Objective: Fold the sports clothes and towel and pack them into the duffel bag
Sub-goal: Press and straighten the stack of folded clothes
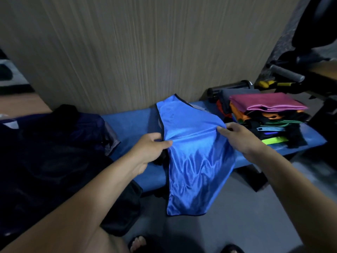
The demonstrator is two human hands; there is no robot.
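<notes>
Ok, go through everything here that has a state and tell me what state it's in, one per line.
Blue jersey: held up at a fold, lower part hanging off the bench edge.
Left hand: pinching the jersey's left side.
Right hand: gripping the jersey's right side.
Stack of clothes: folded, piled on the bench.
Dark duffel bag: slumped at the left.
Blue bench: partly covered.

The single head view looks forward and down from the person's head, close over both forearms. It faces a blue bench [131,125] set against a wood-grain panel [127,42], with grey floor [255,207] below.
</notes>
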